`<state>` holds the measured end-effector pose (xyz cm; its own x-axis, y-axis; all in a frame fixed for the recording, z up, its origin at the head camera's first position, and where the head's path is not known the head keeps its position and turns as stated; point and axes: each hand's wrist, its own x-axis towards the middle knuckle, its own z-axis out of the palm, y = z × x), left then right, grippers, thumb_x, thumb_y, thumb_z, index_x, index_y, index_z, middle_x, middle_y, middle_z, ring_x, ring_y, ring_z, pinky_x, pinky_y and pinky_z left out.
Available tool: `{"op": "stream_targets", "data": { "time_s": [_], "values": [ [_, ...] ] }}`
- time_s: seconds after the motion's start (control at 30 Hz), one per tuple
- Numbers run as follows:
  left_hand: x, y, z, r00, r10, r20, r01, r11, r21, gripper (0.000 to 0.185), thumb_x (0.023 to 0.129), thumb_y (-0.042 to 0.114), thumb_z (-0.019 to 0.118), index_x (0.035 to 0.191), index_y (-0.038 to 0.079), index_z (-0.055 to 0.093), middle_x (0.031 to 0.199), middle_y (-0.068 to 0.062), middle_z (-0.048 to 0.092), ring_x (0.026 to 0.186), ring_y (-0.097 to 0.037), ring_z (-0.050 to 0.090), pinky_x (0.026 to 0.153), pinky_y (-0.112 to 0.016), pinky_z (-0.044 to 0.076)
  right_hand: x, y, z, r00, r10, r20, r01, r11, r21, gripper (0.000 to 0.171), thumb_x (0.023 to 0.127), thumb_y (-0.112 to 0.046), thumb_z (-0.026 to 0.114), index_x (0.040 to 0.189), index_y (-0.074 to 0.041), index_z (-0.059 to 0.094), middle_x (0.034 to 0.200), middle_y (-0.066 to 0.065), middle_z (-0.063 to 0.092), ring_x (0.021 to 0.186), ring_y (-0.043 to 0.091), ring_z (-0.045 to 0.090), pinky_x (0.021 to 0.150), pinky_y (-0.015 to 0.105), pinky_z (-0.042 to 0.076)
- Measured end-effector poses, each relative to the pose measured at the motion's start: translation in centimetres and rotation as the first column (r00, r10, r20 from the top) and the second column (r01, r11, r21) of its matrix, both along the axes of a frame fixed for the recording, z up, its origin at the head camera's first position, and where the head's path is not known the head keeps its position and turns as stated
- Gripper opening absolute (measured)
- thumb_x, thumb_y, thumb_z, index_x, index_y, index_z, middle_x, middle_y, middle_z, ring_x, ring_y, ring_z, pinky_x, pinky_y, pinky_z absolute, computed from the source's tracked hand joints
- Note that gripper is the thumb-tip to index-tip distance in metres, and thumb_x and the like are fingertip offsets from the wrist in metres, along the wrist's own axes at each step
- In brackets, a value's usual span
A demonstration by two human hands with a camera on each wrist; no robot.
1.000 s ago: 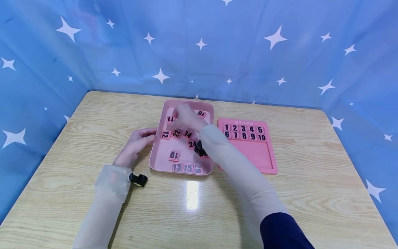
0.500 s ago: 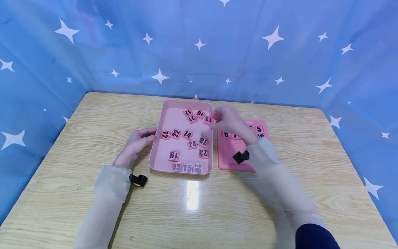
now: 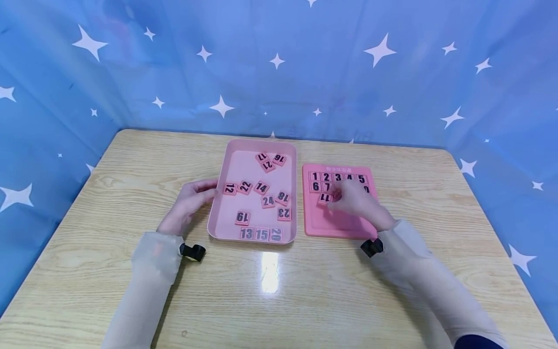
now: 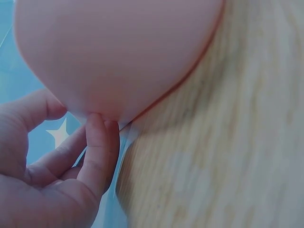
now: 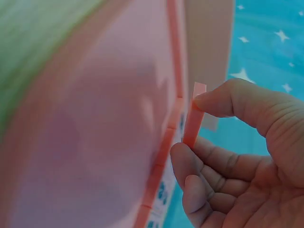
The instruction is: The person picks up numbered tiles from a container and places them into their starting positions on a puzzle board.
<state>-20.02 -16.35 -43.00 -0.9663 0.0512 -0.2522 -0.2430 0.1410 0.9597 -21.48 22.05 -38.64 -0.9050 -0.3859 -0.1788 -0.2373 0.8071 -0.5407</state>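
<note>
A pink tray (image 3: pixel 224 167) in the middle of the wooden table holds several loose pink number tiles (image 3: pixel 261 188). To its right lies a pink number board (image 3: pixel 344 228) with tiles 1 to 10 set in two rows. My right hand (image 3: pixel 355 203) is over the board and pinches the tile 11 (image 3: pixel 324 198) (image 5: pixel 194 115) between thumb and fingers, just under the 6 and 7. My left hand (image 3: pixel 189 201) rests at the tray's left rim, its fingertips (image 4: pixel 97 124) touching the tray's outer wall (image 4: pixel 123 52).
A blue cloth with white stars (image 3: pixel 279 68) closes in the table on the back and both sides. Bare wooden tabletop (image 3: pixel 270 295) lies in front of the tray and board. A black band sits on each wrist.
My right hand took tile 11 out of the tray's far end, carried it right over the board, and now holds it low at the third row. The left hand has stayed put.
</note>
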Motion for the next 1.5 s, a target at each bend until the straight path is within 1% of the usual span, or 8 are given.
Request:
{"op": "stream_targets", "data": {
  "time_s": [0.27, 0.53, 0.63, 0.77, 0.9, 1.07, 1.3, 1.5],
  "values": [
    [0.0, 0.0, 0.0, 1.0, 0.002, -0.001, -0.002, 1.0, -0.001, 0.045, 0.088, 0.005, 0.059, 0.13, -0.01, 0.048, 0.13, -0.026, 0.051, 0.084, 0.001, 0.056, 0.076, -0.014, 0.047, 0.7, -0.1, -1.1, 0.999, -0.012, -0.043, 0.014, 0.999, 0.046, 0.021, 0.067, -0.002, 0.075, 0.084, 0.003, 0.065, 0.077, 0.01, 0.065, 0.073, 0.022, 0.06, 0.07, 0.035, 0.053],
    [0.1, 0.0, 0.0, 1.0, 0.003, 0.0, -0.003, 1.0, 0.003, 0.045, 0.088, 0.005, 0.059, 0.13, -0.009, 0.049, 0.129, -0.025, 0.052, 0.084, 0.001, 0.056, 0.076, -0.014, 0.047, 1.0, -0.3, -0.6, 0.998, 0.007, -0.068, -0.001, 0.995, 0.095, 0.022, 0.07, -0.009, 0.078, 0.083, 0.002, 0.065, 0.076, 0.009, 0.065, 0.073, 0.022, 0.06, 0.07, 0.036, 0.052],
    [0.0, 0.0, 0.0, 1.0, 0.004, -0.003, -0.004, 1.0, 0.01, 0.045, 0.088, 0.004, 0.059, 0.129, -0.01, 0.049, 0.128, -0.024, 0.054, 0.084, 0.001, 0.056, 0.076, -0.014, 0.047, 0.6, 0.1, -0.3, 0.997, 0.063, -0.051, -0.059, 0.996, 0.069, 0.028, 0.071, -0.008, 0.078, 0.093, 0.004, 0.065, 0.081, 0.01, 0.065, 0.076, 0.023, 0.061, 0.073, 0.038, 0.051],
    [0.0, -0.1, 0.0, 1.0, 0.005, -0.006, -0.005, 1.0, 0.012, 0.045, 0.087, 0.004, 0.059, 0.129, -0.011, 0.049, 0.126, -0.023, 0.055, 0.084, 0.001, 0.056, 0.075, -0.014, 0.047, 0.0, 0.3, -0.3, 0.985, 0.167, -0.035, -0.165, 0.985, 0.047, 0.04, 0.071, 0.002, 0.075, 0.109, 0.005, 0.063, 0.092, 0.013, 0.066, 0.08, 0.023, 0.06, 0.072, 0.036, 0.052],
    [0.0, -0.1, 0.0, 1.0, 0.003, -0.007, -0.002, 1.0, 0.016, 0.045, 0.088, 0.004, 0.059, 0.129, -0.011, 0.049, 0.128, -0.025, 0.052, 0.084, 0.001, 0.056, 0.076, -0.014, 0.048, -0.2, 0.2, -0.5, 0.976, 0.214, -0.045, -0.213, 0.977, 0.031, 0.036, 0.07, 0.008, 0.073, 0.105, 0.007, 0.065, 0.088, 0.012, 0.065, 0.075, 0.02, 0.059, 0.067, 0.03, 0.052],
    [0.1, -0.1, 0.1, 1.0, -0.001, -0.005, 0.002, 1.0, 0.015, 0.045, 0.088, 0.005, 0.059, 0.129, -0.01, 0.048, 0.129, -0.026, 0.051, 0.085, 0.0, 0.056, 0.076, -0.014, 0.047, -0.1, 0.2, -0.6, 0.986, 0.162, -0.044, -0.161, 0.986, 0.041, 0.024, 0.073, 0.0, 0.076, 0.094, 0.007, 0.067, 0.079, 0.01, 0.064, 0.072, 0.02, 0.059, 0.067, 0.031, 0.052],
    [0.1, -0.2, 0.2, 1.0, 0.0, 0.0, 0.0, 1.0, -0.008, 0.045, 0.088, 0.006, 0.06, 0.129, -0.009, 0.049, 0.129, -0.025, 0.052, 0.085, 0.0, 0.055, 0.074, -0.015, 0.047, 0.1, -0.2, -0.9, 0.995, 0.063, -0.078, -0.058, 0.997, 0.057, 0.02, 0.075, -0.017, 0.079, 0.079, -0.001, 0.068, 0.071, 0.004, 0.065, 0.065, 0.015, 0.056, 0.064, 0.031, 0.049],
    [0.1, -0.2, 0.2, 1.0, 0.0, 0.007, 0.0, 1.0, 0.0, 0.045, 0.088, 0.006, 0.06, 0.129, -0.009, 0.049, 0.129, -0.026, 0.051, 0.085, 0.0, 0.055, 0.075, -0.014, 0.047, 0.3, 0.4, -0.6, 0.998, 0.058, -0.036, -0.056, 0.997, 0.055, 0.021, 0.074, -0.015, 0.079, 0.082, 0.001, 0.067, 0.071, 0.005, 0.064, 0.065, 0.016, 0.056, 0.063, 0.031, 0.048]
  ]
}}
